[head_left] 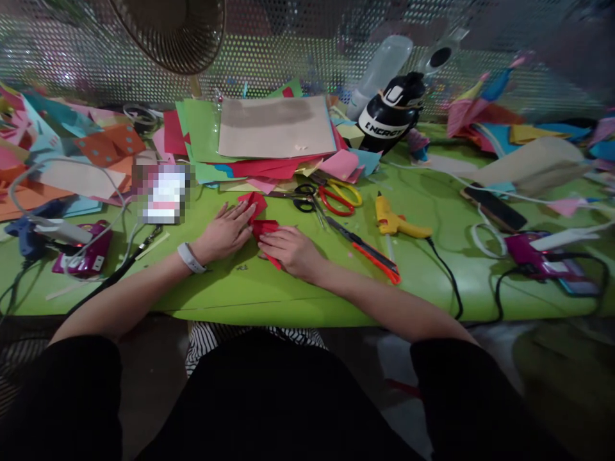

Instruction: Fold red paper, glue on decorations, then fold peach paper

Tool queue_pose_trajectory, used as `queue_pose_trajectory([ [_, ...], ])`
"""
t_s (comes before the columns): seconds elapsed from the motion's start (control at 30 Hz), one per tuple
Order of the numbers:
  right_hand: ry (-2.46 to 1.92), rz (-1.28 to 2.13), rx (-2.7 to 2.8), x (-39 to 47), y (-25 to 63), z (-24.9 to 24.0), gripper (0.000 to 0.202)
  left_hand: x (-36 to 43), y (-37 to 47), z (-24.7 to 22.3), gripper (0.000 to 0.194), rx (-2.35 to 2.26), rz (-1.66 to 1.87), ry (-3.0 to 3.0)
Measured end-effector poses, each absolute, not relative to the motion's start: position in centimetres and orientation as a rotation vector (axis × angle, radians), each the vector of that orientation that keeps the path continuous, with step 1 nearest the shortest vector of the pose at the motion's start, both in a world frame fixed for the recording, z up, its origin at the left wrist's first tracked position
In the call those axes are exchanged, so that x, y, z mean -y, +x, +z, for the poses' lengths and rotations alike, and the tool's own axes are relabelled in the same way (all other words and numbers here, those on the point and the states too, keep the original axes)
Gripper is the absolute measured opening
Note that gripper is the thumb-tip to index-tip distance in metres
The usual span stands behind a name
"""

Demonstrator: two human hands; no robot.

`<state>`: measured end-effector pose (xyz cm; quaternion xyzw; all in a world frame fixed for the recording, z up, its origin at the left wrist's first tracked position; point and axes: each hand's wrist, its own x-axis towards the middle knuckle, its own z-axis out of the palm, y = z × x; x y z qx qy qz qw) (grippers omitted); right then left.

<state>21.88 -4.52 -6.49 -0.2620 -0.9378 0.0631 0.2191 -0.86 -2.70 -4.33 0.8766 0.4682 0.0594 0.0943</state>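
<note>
Folded red paper (254,203) lies on the green table under and between my hands. My left hand (227,232), with a pale band on the wrist, rests flat against its left part, fingers stretched out. My right hand (291,251) has its fingers bent over the nearer red fold (264,226), pressing it to the table. Whether the red parts are one sheet or two is hidden by the fingers. Just beyond my hands lie black-handled scissors (304,197) and scissors with red and yellow handles (340,197).
A utility knife (368,253) and a yellow glue gun (398,221) with its cord lie right of my hands. Stacked coloured paper (276,128), a black bottle (391,115) and a fan (168,25) stand behind. A blurred phone (166,194) is left; purple power strips (86,250) flank both sides.
</note>
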Motion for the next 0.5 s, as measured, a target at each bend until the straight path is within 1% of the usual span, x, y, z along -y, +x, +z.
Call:
queue_pose_trajectory([
  [0.13,-0.650,0.379,2.622,3.5,23.1,-6.2,0.030,2.2,-1.0,-4.8,0.068,-1.387,0.143,2.612],
  [0.23,-0.640,0.470,2.557,3.0,23.7,-6.0,0.021,2.1,-0.9,-5.0,0.069,-1.391,0.120,2.612],
  [0.5,-0.585,0.476,2.509,3.3,23.0,-6.3,0.023,2.2,-1.2,-4.0,0.082,-1.305,0.021,2.631],
])
